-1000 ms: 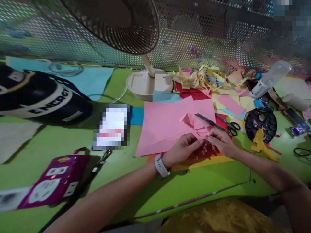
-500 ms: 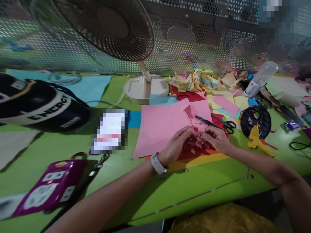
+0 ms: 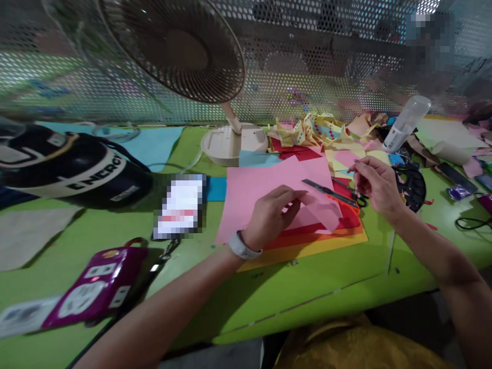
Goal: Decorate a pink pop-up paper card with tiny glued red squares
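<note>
My left hand [image 3: 274, 215] is closed, thumb and fingers pinching the edge of a small, curled pink paper piece [image 3: 326, 212]. It is held over a large pink sheet [image 3: 249, 189] on the table. Raised to the right, my right hand [image 3: 378, 187] has its fingertips pressed together; whatever they hold, if anything, is too small to make out. Between the hands lie an orange cutter knife [image 3: 338, 197] and black-handled scissors [image 3: 361, 201], the scissors partly covered. Red and yellow sheets [image 3: 307, 248] stick out below the pink paper.
A fan [image 3: 219, 146] stands behind the papers, with crumpled yellow paper [image 3: 323, 128] beside it. A clear bottle [image 3: 407, 123] and a black palette [image 3: 417, 187] are at the right. On the left are a phone [image 3: 180, 205], a purple pouch [image 3: 96, 284] and a black jug [image 3: 77, 169].
My hands have moved apart. The right one has lifted up and to the right, away from the pink piece, while the left has shifted slightly left, keeping the paper. The cutter knife shows more fully.
</note>
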A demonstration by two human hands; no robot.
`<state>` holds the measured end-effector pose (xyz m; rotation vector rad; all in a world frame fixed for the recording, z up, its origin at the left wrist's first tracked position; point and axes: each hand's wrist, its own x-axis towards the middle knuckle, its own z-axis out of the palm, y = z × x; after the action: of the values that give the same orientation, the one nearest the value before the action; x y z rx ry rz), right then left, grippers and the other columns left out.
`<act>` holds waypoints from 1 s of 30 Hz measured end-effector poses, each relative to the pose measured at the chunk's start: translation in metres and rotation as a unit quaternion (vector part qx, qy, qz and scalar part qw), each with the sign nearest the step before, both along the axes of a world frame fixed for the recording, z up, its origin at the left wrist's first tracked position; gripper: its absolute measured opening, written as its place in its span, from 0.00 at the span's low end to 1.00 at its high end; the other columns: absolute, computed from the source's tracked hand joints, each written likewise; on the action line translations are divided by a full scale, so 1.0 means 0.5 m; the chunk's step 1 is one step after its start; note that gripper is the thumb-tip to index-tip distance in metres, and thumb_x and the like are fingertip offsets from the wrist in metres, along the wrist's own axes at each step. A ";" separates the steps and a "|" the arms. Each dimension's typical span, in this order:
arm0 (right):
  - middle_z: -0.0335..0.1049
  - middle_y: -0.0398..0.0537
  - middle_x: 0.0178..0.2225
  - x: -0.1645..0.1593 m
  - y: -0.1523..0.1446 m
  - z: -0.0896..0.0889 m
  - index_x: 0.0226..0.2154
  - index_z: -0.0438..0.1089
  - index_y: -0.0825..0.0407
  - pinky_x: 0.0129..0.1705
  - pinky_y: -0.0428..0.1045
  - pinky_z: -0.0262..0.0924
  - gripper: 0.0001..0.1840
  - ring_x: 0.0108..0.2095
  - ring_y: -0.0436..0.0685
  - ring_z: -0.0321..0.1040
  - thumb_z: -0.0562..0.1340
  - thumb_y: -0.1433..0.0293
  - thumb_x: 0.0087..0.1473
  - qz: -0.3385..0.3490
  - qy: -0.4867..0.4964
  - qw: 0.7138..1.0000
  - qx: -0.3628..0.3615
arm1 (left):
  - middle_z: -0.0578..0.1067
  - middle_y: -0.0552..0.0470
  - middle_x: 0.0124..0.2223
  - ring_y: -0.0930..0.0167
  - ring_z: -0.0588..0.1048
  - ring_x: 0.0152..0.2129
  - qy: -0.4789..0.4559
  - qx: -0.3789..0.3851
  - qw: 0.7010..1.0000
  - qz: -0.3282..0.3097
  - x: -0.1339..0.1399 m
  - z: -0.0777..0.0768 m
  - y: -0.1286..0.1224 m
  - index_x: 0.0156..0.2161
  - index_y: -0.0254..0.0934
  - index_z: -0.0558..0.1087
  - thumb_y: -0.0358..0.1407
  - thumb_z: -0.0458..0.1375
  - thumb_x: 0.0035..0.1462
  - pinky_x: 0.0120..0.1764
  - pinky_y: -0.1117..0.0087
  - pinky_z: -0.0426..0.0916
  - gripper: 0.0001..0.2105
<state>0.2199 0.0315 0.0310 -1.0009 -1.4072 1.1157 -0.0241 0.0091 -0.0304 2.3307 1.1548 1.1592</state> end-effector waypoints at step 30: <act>0.75 0.50 0.36 0.025 -0.055 -0.089 0.57 0.62 0.49 0.33 0.52 0.59 0.21 0.32 0.56 0.69 0.56 0.72 0.62 -0.040 -0.507 0.732 0.453 | 0.81 0.47 0.39 0.67 0.81 0.30 0.019 0.130 0.987 0.091 -0.031 0.009 -0.015 0.50 0.40 0.69 0.32 0.62 0.55 0.34 0.69 0.76 0.17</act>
<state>0.2325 0.0039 -0.0134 -0.8801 -2.3626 -0.4191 -0.0398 0.0015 -0.0258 2.4881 1.3237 1.4104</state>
